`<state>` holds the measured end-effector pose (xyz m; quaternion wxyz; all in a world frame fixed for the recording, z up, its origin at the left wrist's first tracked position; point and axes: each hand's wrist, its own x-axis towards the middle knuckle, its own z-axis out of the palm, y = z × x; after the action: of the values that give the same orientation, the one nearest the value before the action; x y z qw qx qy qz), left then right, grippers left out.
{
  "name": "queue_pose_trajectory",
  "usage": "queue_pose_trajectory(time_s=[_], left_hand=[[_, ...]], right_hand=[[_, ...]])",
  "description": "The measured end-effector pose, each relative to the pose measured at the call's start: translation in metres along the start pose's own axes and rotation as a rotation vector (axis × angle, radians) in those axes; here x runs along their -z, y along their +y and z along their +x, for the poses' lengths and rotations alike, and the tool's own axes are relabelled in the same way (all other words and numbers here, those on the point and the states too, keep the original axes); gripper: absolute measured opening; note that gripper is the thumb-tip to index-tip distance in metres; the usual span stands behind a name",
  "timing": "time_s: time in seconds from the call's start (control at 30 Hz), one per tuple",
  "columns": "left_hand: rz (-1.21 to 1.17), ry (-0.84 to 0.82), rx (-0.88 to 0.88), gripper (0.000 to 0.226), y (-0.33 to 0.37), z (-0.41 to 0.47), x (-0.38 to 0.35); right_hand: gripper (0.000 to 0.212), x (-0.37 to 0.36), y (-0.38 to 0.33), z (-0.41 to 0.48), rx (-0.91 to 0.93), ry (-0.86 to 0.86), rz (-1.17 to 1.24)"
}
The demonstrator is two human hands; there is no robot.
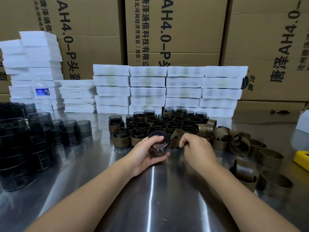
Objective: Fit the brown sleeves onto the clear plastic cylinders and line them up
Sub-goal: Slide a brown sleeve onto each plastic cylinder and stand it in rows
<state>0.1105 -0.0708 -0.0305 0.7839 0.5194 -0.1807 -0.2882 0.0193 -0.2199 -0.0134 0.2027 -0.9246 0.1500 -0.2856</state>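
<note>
Our left hand [145,154] has a bare clear cylinder [158,145] up off the steel table [103,173], and our right hand [196,149] is down at a brown sleeve [176,135].

The left fingers are wrapped round the cylinder, thumb over its rim and open mouth tipped toward us, just in front of the sleeved cylinders [158,125] packed upright in rows. The right fingers are curled and meet the edge of the tilted sleeve beside the cylinder, though we cannot tell whether they actually grip it. Loose sleeves [242,145] lie scattered to the right, some standing and some on their sides. Stacks of bare cylinders [25,139] stand at far left. Behind them are a water bottle [42,95], white foam stacks [167,89] and cardboard boxes [184,30], with a yellow object [302,159] at the right edge.
</note>
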Motion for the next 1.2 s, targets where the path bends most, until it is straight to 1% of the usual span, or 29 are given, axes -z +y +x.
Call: queue_pose_trajectory(time_s=[0.13,0.17,0.27,0.3,0.43,0.53,0.67,0.8,0.9,1.0,1.07,1.13,1.2], left_hand=[[0.004,0.004,0.008,0.072,0.0,0.0,0.0],[0.006,0.002,0.014,0.067,0.0,0.0,0.0],[0.005,0.009,0.028,0.042,0.002,0.0,0.0],[0.005,0.015,0.032,0.041,0.002,0.0,0.0],[0.054,0.004,0.06,0.06,0.003,0.0,-0.001],[0.084,-0.014,0.076,0.066,0.004,0.0,-0.001],[0.135,-0.053,0.059,0.064,0.003,0.001,-0.001],[0.19,-0.1,0.044,0.053,0.003,0.0,-0.002],[0.219,-0.114,0.024,0.057,0.003,-0.002,-0.004],[0.242,-0.108,0.019,0.073,0.002,-0.003,-0.004],[0.239,-0.122,0.016,0.079,0.002,-0.004,-0.005],[0.223,-0.148,0.014,0.077,0.002,-0.005,-0.004],[0.208,-0.168,0.016,0.068,0.003,-0.005,-0.003]], right_hand=[[0.017,-0.002,-0.003,-0.002,0.119,0.044,0.147],[0.017,-0.002,-0.004,-0.003,0.133,0.048,0.18],[0.017,-0.001,-0.005,-0.003,0.144,0.084,0.239],[0.015,-0.001,-0.005,-0.003,0.149,0.106,0.251],[0.007,-0.001,-0.005,-0.002,0.231,0.198,0.268],[0.015,-0.002,-0.007,-0.004,0.284,0.212,0.252],[0.026,-0.001,-0.012,-0.007,0.339,0.219,0.261],[0.03,0.0,-0.015,-0.009,0.366,0.215,0.268],[0.03,-0.001,-0.016,-0.01,0.374,0.203,0.259],[0.03,-0.002,-0.016,-0.012,0.396,0.184,0.232],[0.03,-0.002,-0.016,-0.013,0.422,0.178,0.204],[0.03,-0.002,-0.017,-0.014,0.446,0.182,0.185],[0.03,-0.002,-0.019,-0.015,0.464,0.177,0.171]])
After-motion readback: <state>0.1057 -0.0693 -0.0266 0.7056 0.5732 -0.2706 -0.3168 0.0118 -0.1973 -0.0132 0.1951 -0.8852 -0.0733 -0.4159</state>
